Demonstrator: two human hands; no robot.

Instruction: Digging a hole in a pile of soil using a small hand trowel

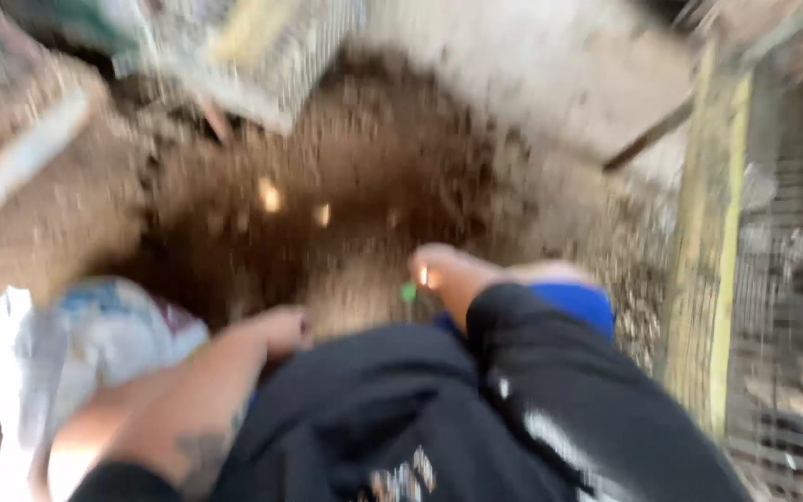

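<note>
Down at the near edge of the view, both hands reach out over a heap of loose brown soil [355, 186] that fills the middle of the ground. The picture is heavily smeared by motion, so fine detail is lost. The left hand [276, 333] comes in from the near left on a bare forearm, knuckles up and fingers curled under; whether its grip holds anything I cannot tell. The right hand [453, 274] extends from a black sleeve with a blue cuff [573, 302], fingers bunched and pointing toward the far left, just above the soil. A small green speck [408, 292] sits beside its fingertips, but whether the grip pinches it or it merely lies on the dirt is unclear.

Judging by how things lie, the soil looks dug over and piled, with a few pale lumps [269, 195] scattered on it; how much work remains cannot be read from this blur. A white plastic bag [95, 344] rests at the near left, just beside the left forearm. Wire mesh fencing [783, 279] with a yellowish post runs along the right.
</note>
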